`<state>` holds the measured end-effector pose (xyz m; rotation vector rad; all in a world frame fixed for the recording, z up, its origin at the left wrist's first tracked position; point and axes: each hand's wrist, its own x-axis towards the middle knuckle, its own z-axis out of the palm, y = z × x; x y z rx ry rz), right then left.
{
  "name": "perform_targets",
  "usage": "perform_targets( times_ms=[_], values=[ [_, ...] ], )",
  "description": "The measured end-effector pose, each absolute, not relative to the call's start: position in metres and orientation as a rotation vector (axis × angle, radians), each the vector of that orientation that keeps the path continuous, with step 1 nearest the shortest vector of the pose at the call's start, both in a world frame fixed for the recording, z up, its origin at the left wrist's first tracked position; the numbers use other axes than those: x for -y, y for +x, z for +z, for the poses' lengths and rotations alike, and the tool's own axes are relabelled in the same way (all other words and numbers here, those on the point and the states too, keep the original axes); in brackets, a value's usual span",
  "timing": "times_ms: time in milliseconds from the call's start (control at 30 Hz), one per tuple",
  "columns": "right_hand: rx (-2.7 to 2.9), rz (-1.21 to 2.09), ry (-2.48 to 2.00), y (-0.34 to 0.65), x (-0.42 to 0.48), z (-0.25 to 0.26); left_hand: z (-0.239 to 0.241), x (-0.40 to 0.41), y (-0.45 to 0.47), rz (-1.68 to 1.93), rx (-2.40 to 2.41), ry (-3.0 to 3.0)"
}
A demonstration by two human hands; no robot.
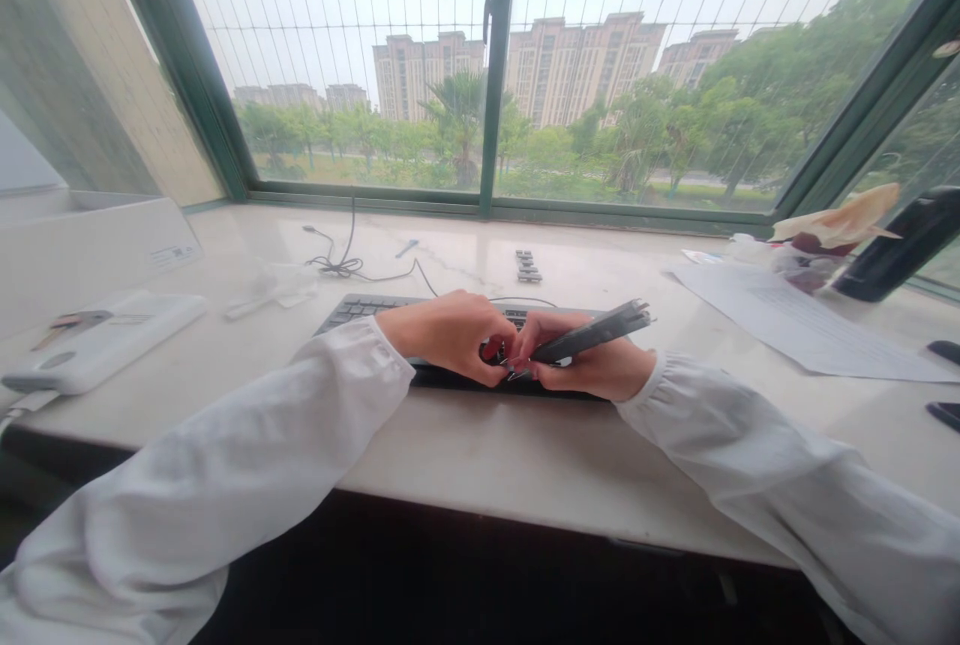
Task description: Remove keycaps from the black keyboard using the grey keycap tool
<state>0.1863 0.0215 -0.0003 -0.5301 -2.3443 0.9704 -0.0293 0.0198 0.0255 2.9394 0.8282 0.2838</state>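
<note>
My left hand (pixel 459 333) is closed, its curled fingertips meeting those of my right hand above the keyboard. Whatever the left fingers pinch is too small and hidden to name. My right hand (pixel 592 363) is wrapped around a dark grey, long tool (pixel 600 330), whose jagged, bristle-like end points up and to the right. A thin silvery wire-like piece (pixel 517 375) shows by the fingertips at the tool's lower end. Beneath both hands lies a black keyboard (pixel 367 307), its middle mostly covered by them.
Behind the keyboard sit several small dark pieces (pixel 528 266) in a column, a small blue tool (pixel 407 248) and a coiled black cable (pixel 341 266). At left are a white device (pixel 142 325) with keys on it and a white box (pixel 97 235); at right, paper sheets (pixel 795 320) and a black bottle-like object (pixel 900 245).
</note>
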Motion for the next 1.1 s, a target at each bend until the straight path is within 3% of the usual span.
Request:
perform_targets(
  times_ms=[667, 1100],
  values=[
    [2.242, 1.128, -0.503, 0.1887, -0.0289, -0.0091, 0.0263, -0.0218, -0.0275, 0.209, -0.919, 2.950],
    [2.440, 0.618, -0.390, 0.1853, -0.0222, -0.0029, 0.0263, -0.0229, -0.0283, 0.193, -0.954, 2.868]
  ],
)
